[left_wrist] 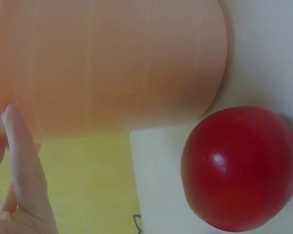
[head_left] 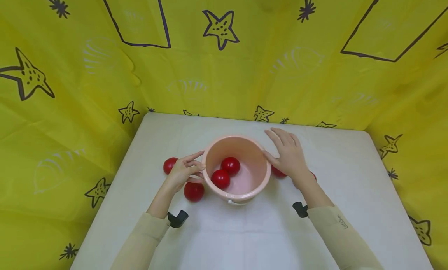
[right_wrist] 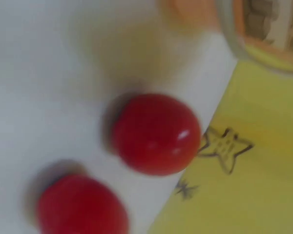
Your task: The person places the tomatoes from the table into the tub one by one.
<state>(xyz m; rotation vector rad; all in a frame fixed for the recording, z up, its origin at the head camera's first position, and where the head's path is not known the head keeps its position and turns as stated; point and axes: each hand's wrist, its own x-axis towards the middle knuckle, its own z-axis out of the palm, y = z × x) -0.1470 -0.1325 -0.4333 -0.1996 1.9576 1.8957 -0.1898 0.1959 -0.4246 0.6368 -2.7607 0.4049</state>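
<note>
A pale pink bucket (head_left: 257,153) stands upright on the white table, its white handle hanging at the near side. Two red balls lie inside it, one (head_left: 230,166) behind the other (head_left: 221,179). My left hand (head_left: 181,172) holds the bucket's left rim; the left wrist view shows one finger (left_wrist: 24,165) along the outer wall just under that rim. Opposite, my right hand (head_left: 288,153) has its fingers spread, the thumb right at the rim. A red ball (left_wrist: 240,168) sits close beside the bucket, below my left hand.
Another red ball (head_left: 170,165) is partly behind my left hand. To the right, a red ball (right_wrist: 157,134) and a second one (right_wrist: 83,207) rest on the table (head_left: 245,242), mostly covered by my right arm in the head view. A yellow patterned curtain (head_left: 224,67) encloses the back and sides.
</note>
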